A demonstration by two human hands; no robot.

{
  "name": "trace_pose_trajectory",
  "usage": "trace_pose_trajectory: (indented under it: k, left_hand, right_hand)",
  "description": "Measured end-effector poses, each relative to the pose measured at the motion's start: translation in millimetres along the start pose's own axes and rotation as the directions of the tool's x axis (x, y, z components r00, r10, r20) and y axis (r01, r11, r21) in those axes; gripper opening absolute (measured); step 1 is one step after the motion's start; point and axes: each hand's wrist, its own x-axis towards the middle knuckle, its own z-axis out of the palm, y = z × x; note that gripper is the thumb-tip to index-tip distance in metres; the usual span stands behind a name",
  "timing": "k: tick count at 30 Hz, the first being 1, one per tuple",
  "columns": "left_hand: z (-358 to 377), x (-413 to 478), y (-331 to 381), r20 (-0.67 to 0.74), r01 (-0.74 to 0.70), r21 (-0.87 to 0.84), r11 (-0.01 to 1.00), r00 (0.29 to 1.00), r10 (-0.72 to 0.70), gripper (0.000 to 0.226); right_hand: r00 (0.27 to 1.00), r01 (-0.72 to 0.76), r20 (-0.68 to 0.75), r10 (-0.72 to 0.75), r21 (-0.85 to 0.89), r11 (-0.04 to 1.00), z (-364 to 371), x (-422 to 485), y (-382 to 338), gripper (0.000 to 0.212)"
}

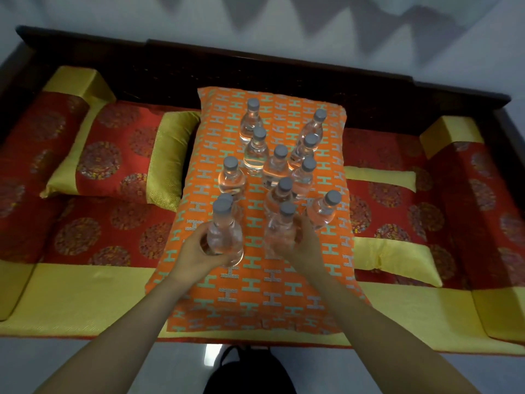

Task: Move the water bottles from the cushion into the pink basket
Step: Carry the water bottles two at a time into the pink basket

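Head view: your left hand (199, 251) is wrapped round the near-left bottle (224, 234), your right hand (301, 240) round the near-centre bottle (279, 231), both at the front of the cluster on the orange cushion (255, 294). Lift each straight up, clear of the neighbours just behind, so nothing topples on that soft surface. The pink basket isn't in view, so find it first.
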Motion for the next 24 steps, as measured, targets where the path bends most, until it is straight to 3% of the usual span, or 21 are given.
trace_pose_trajectory:
  k: [4,8,13,18,24]
  left_hand:
    - [-0.6,-4.0,12.9,0.024,0.011,0.035,0.999,1.000,-0.012,0.052]
    - [4.3,-4.1,42.5,0.040,-0.025,0.044,0.999,0.999,0.023,0.054]
    - [21.6,4.3,114.2,0.075,-0.155,0.018,0.988,0.985,0.153,0.049]
    - [66.1,9.2,153.2,0.168,-0.268,0.012,0.963,0.950,0.262,0.049]
    - [142.2,-15.2,154.9,0.326,-0.276,0.041,0.960,0.912,0.248,0.060]
  right_hand:
    - [0.996,0.009,-0.086,-0.009,0.001,1.000,-22.1,-12.2,-11.6,0.066]
    - [0.990,0.031,-0.138,-0.039,-0.061,0.998,-57.2,-20.7,-23.3,0.054]
    - [0.961,0.032,-0.276,-0.025,0.023,0.999,-100.7,-32.3,-49.2,0.044]
    - [0.904,0.043,-0.428,0.006,0.103,0.994,-143.1,-71.2,-55.6,0.052]
    - [0.814,-0.033,-0.573,0.094,0.117,0.993,-208.0,-154.7,-28.8,0.053]
